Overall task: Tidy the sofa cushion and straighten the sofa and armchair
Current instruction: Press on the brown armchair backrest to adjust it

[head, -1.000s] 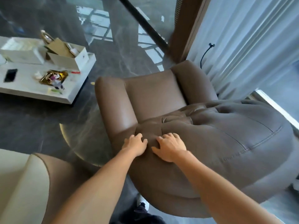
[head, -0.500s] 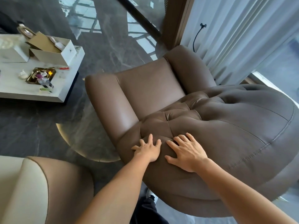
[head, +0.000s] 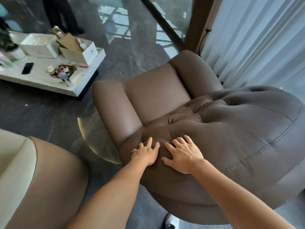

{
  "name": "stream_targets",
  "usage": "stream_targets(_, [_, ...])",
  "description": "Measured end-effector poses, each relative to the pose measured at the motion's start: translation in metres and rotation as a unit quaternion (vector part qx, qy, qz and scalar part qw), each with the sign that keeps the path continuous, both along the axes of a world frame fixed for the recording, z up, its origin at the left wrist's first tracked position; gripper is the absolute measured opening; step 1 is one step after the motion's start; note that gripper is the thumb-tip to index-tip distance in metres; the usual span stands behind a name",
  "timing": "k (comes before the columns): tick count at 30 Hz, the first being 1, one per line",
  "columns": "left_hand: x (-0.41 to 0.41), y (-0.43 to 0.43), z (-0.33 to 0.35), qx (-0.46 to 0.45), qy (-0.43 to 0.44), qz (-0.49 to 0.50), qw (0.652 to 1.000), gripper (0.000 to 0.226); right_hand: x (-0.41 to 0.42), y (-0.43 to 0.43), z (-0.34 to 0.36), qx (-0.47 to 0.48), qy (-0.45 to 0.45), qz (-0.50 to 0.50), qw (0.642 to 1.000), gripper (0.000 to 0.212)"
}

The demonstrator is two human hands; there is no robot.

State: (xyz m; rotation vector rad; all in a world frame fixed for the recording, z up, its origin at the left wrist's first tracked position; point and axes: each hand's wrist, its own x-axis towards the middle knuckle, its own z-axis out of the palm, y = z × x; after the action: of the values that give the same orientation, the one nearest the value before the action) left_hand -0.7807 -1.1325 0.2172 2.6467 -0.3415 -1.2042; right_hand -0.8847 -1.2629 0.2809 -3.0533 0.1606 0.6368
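Observation:
A brown leather armchair (head: 158, 100) with a tufted, padded back (head: 239, 129) fills the middle and right, seen from behind and above. It stands on a round base (head: 89, 134). My left hand (head: 146, 152) lies flat on the top edge of the backrest, fingers spread. My right hand (head: 184, 155) rests flat beside it, fingers apart. Neither hand holds anything. The rounded arm of a cream and brown sofa (head: 41, 176) shows at the lower left.
A low white coffee table (head: 54, 83) at upper left carries white boxes (head: 77, 50), a black phone (head: 27, 68) and small clutter. White curtains (head: 257, 40) hang close behind the chair at right. A person's dark legs (head: 61, 14) stand beyond the table. The floor is dark marble.
My curled fingers have flattened and spread on the backrest. The chair appears turned slightly, and my view has shifted so more of the coffee table shows.

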Motion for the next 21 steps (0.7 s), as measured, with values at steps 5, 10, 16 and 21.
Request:
stream_targets(5, [-0.021,-0.031,-0.005,-0.038,0.008,0.061,0.997,0.072,-0.008,-0.039,0.005,0.001,0.001,0.033,0.999,0.078])
stream_targets(10, [-0.048,-0.064,-0.015,-0.075,0.022,0.146,0.986,0.081,-0.020,-0.076,0.008,-0.006,-0.015,0.063,0.998,0.079])
stream_targets(16, [-0.072,-0.105,-0.014,-0.078,0.036,0.180,0.980,0.075,-0.036,-0.121,0.008,-0.011,-0.030,0.100,0.994,0.077])
stream_targets(21, [-0.099,-0.144,-0.015,-0.073,-0.008,0.225,0.972,0.079,-0.050,-0.162,0.007,0.006,-0.046,0.129,0.991,0.075])
